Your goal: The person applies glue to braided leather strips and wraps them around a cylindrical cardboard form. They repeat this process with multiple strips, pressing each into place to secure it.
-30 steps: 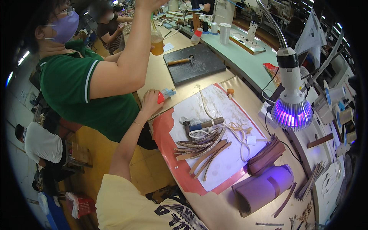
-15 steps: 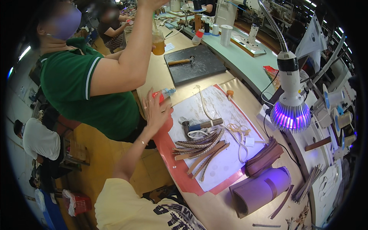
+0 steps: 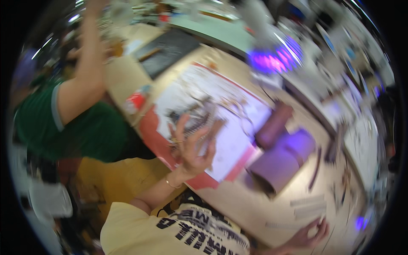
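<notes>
Over the red mat point(image 3: 149, 127) on the desk point(image 3: 238, 204), the left hand point(image 3: 191, 146) hovers open and empty, fingers spread, just above the brown strips point(image 3: 203, 123). Low at the desk edge, the right hand point(image 3: 308, 236) looks open near pale strips point(image 3: 308, 206). With this blur, I would lower slowly and pinch one strip only.

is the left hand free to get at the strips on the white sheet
Probably yes. The left hand hangs open and empty just above the white sheet, with the strips right beyond its fingers and nothing between them, though the picture is blurred.
</notes>
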{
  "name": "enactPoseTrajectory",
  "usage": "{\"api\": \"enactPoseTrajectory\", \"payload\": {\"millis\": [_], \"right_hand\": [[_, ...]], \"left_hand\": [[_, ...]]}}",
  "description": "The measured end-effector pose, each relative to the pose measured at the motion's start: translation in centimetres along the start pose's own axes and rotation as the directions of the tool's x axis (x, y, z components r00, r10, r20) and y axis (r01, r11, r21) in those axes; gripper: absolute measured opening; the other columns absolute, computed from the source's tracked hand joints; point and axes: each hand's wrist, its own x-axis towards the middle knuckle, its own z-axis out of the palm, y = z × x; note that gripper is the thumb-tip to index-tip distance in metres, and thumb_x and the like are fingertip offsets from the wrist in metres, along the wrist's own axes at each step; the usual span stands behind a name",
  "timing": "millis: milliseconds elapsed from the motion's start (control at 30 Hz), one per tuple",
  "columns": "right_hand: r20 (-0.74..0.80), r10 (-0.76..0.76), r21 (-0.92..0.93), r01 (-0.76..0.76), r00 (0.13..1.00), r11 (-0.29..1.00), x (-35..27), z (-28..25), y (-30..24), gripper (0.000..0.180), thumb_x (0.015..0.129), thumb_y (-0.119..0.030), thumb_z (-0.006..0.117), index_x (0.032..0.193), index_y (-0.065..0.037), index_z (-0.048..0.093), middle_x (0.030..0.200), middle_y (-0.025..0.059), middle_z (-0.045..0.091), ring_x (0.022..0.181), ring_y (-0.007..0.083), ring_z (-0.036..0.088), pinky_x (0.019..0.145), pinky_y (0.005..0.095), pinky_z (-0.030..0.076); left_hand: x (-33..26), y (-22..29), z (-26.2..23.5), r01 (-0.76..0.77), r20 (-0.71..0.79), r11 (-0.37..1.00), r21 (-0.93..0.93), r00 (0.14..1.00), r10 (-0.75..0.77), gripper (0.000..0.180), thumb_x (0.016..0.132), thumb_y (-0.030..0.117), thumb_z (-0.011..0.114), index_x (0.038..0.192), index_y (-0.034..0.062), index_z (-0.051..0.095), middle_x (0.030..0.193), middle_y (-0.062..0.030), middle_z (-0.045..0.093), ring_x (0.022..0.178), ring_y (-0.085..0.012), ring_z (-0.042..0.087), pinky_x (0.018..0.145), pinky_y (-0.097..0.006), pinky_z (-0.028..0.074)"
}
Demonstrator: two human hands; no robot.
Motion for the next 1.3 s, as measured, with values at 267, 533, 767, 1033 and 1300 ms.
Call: {"api": "enactPoseTrajectory", "payload": {"millis": [267,533,767,1033,1300], "right_hand": [[-0.068,0.361,-0.071,-0.366,0.93,0.928,-4.1,-4.2,6.4,0.016,0.084,0.003,0.069,0.099,0.002,0.069,0.096,0.0132,0.06,0.075,0.0208,0.06,0.064,0.0291,0.052],[0.317,0.425,-0.205,-0.376,0.848,0.904,-7.2,-6.8,7.6,0.015,0.082,-0.009,0.071,0.096,-0.007,0.067,0.098,0.0102,0.062,0.085,0.0265,0.062,0.073,0.0373,0.051],[0.795,-0.058,0.067,0.008,0.603,0.998,-10.1,-3.9,5.8,0.027,0.078,-0.011,0.067,0.105,-0.012,0.062,0.107,0.0064,0.061,0.11,0.0236,0.056,0.091,0.0373,0.044],[0.876,-0.216,0.162,0.159,0.43,0.974,-8.8,-2.6,5.4,0.038,0.076,-0.012,0.067,0.114,-0.013,0.06,0.114,0.0042,0.062,0.116,0.0227,0.054,0.103,0.0435,0.038],[0.765,-0.238,0.295,0.002,0.598,0.955,-2.4,-1.1,2.9,0.039,0.073,-0.009,0.07,0.111,-0.01,0.062,0.109,0.0059,0.064,0.108,0.0242,0.057,0.096,0.0433,0.04]], "left_hand": [[-5.5,9.4,2.1,-0.167,0.251,0.88,-0.445,0.92,0.301,0.023,0.077,0.009,0.068,0.099,0.0097,0.062,0.131,-0.0219,0.049,0.127,-0.0374,0.045,0.116,-0.055,0.018],[-7.7,12.0,2.3,-0.164,0.484,0.721,-0.673,0.639,0.598,0.02,0.073,0.006,0.073,0.09,0.0144,0.068,0.118,-0.0085,0.06,0.109,-0.0258,0.06,0.108,-0.046,0.031],[-7.0,12.1,3.0,-0.062,0.53,0.779,-0.624,0.699,0.48,0.021,0.073,0.005,0.073,0.093,0.0118,0.07,0.118,-0.0101,0.062,0.109,-0.0263,0.059,0.106,-0.047,0.032],[-3.0,8.6,3.9,0.032,0.45,0.916,-0.399,0.878,0.166,0.02,0.078,0.001,0.068,0.097,0.0038,0.068,0.116,-0.0152,0.063,0.111,-0.0303,0.059,0.101,-0.044,0.04],[2.0,4.6,7.8,0.258,0.514,0.893,-0.37,0.857,-0.035,0.017,0.083,0.006,0.067,0.1,0.0023,0.067,0.102,-0.0135,0.066,0.097,-0.0285,0.063,0.087,-0.037,0.047]]}}
